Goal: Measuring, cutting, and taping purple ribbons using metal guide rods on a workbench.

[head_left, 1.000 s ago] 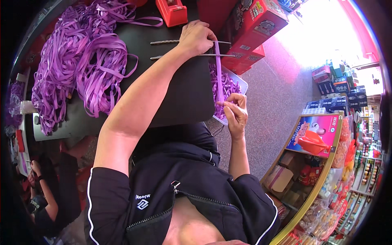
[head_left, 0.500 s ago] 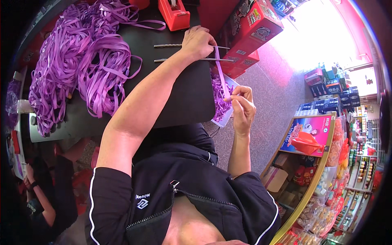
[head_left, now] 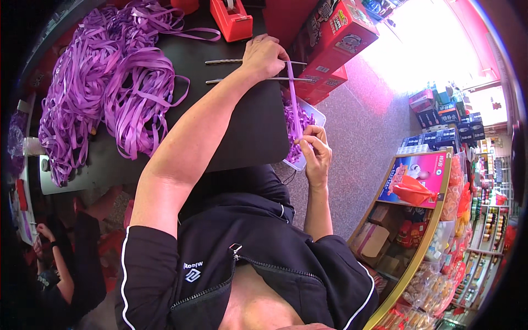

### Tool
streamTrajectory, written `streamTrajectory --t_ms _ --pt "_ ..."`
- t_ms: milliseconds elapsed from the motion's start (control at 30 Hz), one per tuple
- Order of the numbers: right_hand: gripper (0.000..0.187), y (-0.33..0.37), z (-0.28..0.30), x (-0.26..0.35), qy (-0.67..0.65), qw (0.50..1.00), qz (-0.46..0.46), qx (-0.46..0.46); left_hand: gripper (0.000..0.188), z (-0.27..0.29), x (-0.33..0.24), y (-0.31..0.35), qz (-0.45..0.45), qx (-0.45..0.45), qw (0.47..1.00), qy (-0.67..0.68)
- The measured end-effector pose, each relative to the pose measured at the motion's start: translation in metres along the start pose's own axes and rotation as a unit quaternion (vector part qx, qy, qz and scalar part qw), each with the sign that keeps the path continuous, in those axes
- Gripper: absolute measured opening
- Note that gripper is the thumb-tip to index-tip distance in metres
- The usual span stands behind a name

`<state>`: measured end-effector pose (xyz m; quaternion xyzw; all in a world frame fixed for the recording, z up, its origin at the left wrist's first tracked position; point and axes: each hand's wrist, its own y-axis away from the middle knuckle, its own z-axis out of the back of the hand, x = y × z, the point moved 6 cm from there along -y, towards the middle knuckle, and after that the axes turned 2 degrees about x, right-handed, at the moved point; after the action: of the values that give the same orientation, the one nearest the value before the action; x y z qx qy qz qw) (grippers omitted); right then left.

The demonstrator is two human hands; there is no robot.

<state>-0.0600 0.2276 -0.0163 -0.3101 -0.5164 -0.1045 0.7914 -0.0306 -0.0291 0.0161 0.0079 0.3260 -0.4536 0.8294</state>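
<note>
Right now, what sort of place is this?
Probably a small shop with a work table in it. Stocked shelves and stacked boxes at the right suggest the shop; the heap of purple ribbon on the table suggests handwork.

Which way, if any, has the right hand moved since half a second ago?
Yes, leftward: the right hand has come closer to the right edge of the black table.

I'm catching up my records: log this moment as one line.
left hand: at far end of purple ribbon, grip hidden | right hand: pinching nearer part | ribbon: stretched between hands | bin: purple strips inside
</note>
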Motion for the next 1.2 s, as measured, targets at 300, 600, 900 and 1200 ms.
streamTrajectory --t_ms 300,600,900,1200 --pt "0.015 -0.039 0.008 0.022 -0.238 0.966 0.103 -0.013 0.026 -0.002 0.002 -0.001 -0.003 -0.008 1.0 -0.005" --pt "0.021 -0.123 0.004 0.046 -0.207 0.959 0.192 0.031 0.022 -0.001 0.003 0.0 -0.011 -0.041 0.999 0.004" --pt "0.023 -0.246 -0.023 0.008 -0.083 0.981 0.104 0.142 0.026 0.003 -0.001 0.0 -0.003 -0.025 1.0 0.009" --pt "0.022 -0.259 -0.048 -0.09 -0.095 0.971 0.038 0.215 0.025 0.005 -0.004 0.003 -0.004 -0.031 0.999 0.007"
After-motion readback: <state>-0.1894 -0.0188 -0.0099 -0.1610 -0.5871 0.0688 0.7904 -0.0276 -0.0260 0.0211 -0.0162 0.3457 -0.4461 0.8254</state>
